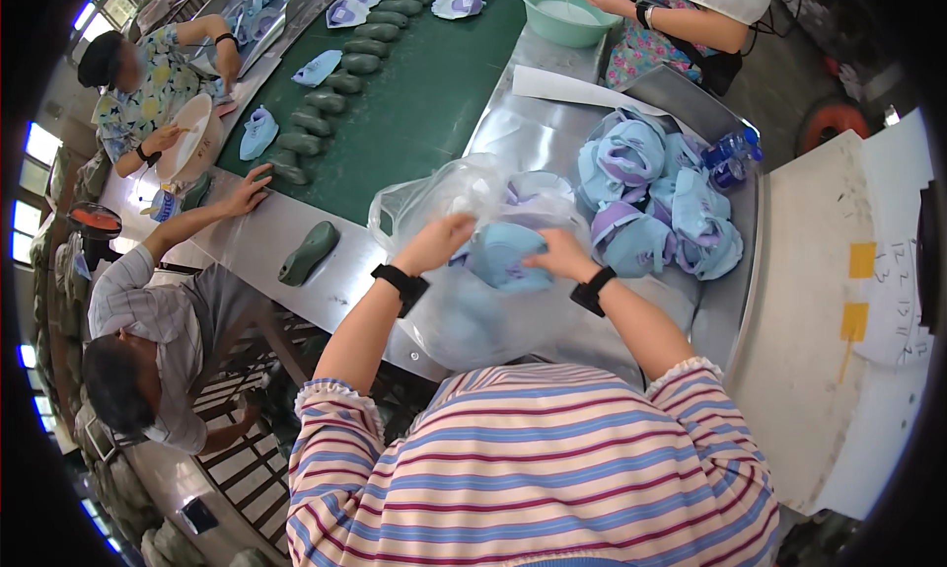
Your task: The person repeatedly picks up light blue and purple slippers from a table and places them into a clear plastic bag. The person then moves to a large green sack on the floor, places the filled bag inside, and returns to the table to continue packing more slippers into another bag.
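Hands, two of them: left hand (444,239) and right hand (558,254) both clamp one blue shoe top (503,256). It sits in one clear bag (464,310) on the bench (533,133).

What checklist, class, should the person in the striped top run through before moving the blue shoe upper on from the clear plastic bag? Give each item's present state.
1. Left hand on the blue shoe upper: ok.
2. Right hand on it too: ok.
3. Upper free of the clear plastic bag: cannot tell.
4. Bare metal table beside the pile of uppers: ok.
5. Co-worker's hand away from the bag: ok.
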`<state>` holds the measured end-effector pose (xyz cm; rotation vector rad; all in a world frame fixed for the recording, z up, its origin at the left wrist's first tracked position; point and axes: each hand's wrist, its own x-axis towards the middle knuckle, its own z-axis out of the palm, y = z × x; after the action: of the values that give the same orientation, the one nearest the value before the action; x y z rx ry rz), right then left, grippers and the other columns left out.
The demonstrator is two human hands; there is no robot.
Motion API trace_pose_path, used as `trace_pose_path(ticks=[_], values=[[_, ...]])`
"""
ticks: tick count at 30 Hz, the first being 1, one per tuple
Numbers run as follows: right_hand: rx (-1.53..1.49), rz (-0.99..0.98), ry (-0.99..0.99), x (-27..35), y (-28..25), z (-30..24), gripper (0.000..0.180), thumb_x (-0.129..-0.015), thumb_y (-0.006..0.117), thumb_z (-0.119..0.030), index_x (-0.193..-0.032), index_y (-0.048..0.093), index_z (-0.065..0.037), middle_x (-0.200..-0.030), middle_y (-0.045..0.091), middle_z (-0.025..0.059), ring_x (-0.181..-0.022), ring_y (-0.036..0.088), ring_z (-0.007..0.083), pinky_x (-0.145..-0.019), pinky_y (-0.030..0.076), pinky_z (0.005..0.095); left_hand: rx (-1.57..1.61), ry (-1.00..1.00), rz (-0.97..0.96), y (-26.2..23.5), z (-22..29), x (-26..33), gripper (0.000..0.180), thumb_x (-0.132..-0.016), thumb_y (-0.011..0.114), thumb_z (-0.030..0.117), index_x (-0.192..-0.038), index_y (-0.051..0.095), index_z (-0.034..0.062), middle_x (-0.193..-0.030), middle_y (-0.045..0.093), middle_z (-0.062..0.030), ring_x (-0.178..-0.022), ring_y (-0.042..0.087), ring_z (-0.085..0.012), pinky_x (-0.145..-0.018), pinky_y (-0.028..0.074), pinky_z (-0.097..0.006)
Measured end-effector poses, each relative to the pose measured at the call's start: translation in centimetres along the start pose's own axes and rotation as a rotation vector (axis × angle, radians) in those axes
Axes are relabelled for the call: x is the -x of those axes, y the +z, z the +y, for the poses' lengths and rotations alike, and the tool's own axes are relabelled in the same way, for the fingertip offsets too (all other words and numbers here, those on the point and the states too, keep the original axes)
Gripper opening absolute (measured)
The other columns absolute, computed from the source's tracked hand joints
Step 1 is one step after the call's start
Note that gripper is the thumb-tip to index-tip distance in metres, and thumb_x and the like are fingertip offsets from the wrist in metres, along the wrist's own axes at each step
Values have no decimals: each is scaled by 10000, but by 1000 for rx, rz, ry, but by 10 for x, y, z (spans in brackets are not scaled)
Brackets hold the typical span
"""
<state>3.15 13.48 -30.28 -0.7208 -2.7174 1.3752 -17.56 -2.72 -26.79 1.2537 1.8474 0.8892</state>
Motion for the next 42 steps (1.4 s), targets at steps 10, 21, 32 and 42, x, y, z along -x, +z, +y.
trace_pose_path(ticks=[10,21,32,42], values=[[-373,185,77,37,-5,11,350,-678,695,-194,-952,608,6,-878,637,161,-797,606,250,-716,454,328,-974,-307,-60,57,-41,37,585,-672,670,203,-1198,447,73,-1187,460,-143,-1129,426,-336,-812,435,-507],[-1480,186,211,53,-25,25,426,-804,614,-111,-1190,464,-14,-1099,570,70,-989,551,194,-876,434,335,-396,-194,6,64,-69,16,549,-559,724,319,-1028,577,75,-1212,428,-117,-1189,306,-326,-930,260,-499],[-1931,-12,4,68,-48,45,454,-875,502,-249,-1241,407,3,-1193,514,143,-1087,509,279,-950,398,427,453,-216,252,14,-31,10,429,-675,667,208,-988,589,-76,-1216,410,-177,-1112,441,-281,-910,379,-352],[-1398,-194,129,22,-42,-23,431,-836,594,-190,-1181,461,31,-1090,570,91,-944,577,184,-846,461,319,286,-52,382,32,41,1,412,-688,681,240,-996,608,-23,-1291,360,-137,-1221,256,-325,-996,272,-405]])
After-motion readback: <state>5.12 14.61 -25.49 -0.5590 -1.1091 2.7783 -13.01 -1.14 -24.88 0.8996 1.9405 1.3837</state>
